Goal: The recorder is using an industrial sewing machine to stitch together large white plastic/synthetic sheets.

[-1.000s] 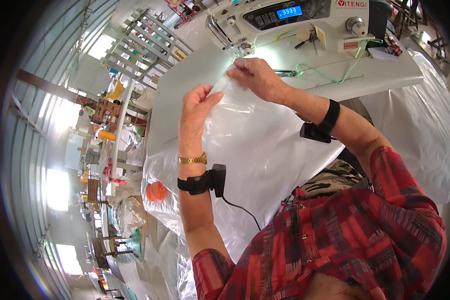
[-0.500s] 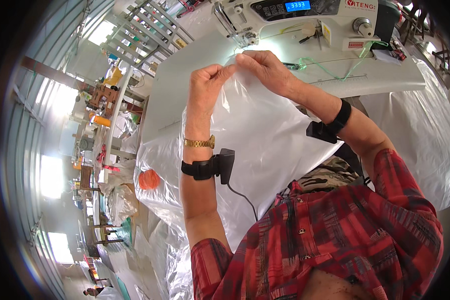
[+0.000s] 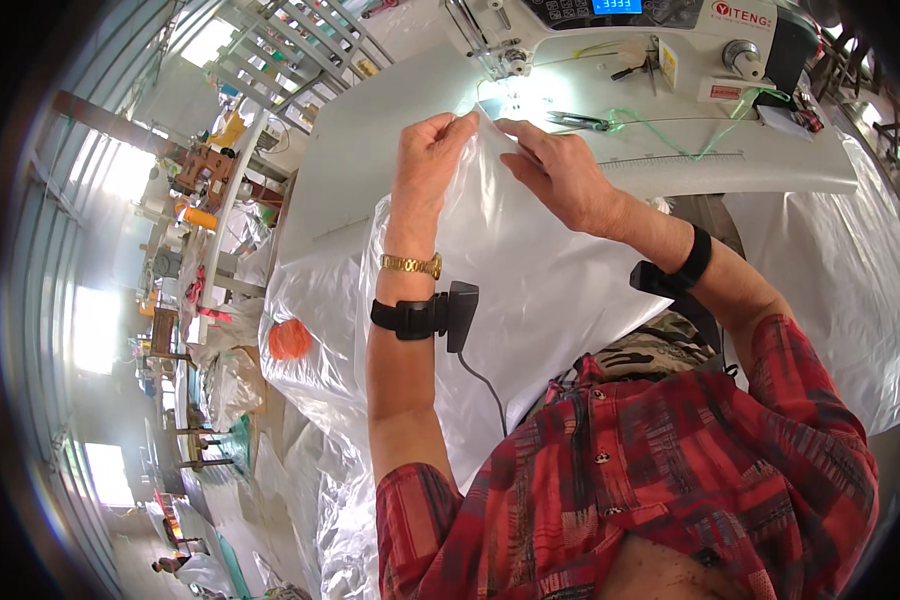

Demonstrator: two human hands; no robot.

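A large sheet of shiny, clear plastic film (image 3: 530, 270) drapes from the sewing table's near edge down over my lap. Its corner comes to a point just below the lit needle area of a white sewing machine (image 3: 610, 50). My left hand (image 3: 430, 165) pinches the film close to that corner. On the other side of the corner, my right hand (image 3: 565, 180) has its thumb and fingers apart, the fingertips close to the film's edge; whether they touch it is hard to tell. Small dark thread snips (image 3: 578, 121) lie on the table beyond the right hand.
Green thread (image 3: 675, 148) trails across the pale tabletop (image 3: 370, 150), which has a ruler scale along its right part. More plastic film (image 3: 830, 300) hangs at the right. An orange bundle (image 3: 289, 340) rests on the film at the left. A metal rack (image 3: 285, 50) stands behind.
My right hand has come off the film's corner and drawn back to the right, its fingers parting. My left hand keeps its pinch. The head view has shifted slightly.
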